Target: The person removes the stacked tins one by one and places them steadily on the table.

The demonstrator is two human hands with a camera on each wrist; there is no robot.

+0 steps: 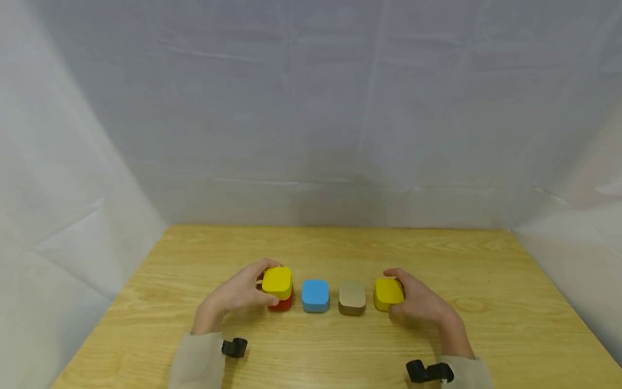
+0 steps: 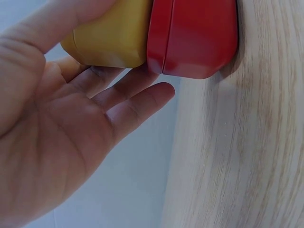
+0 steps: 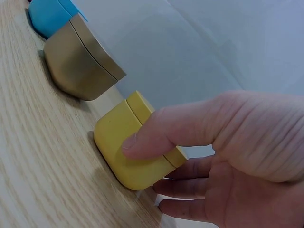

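Observation:
Four rounded square boxes stand in a row on the wooden table (image 1: 340,356). At the left, a yellow box (image 1: 277,281) sits stacked on a red box (image 1: 282,305); my left hand (image 1: 240,294) grips the yellow one (image 2: 111,40), thumb on top and fingers under its side, beside the red box (image 2: 194,35). A blue box (image 1: 315,295) and a tan box (image 1: 352,297) stand in the middle. At the right end, my right hand (image 1: 420,300) grips a second yellow box (image 1: 388,293), which rests on the table (image 3: 137,152) with the thumb across its side.
White cloth walls (image 1: 311,108) close in the table at the back and both sides. The tan box (image 3: 80,64) and blue box (image 3: 47,16) lie just beyond the right hand. Bare wood extends in front of the row and behind it.

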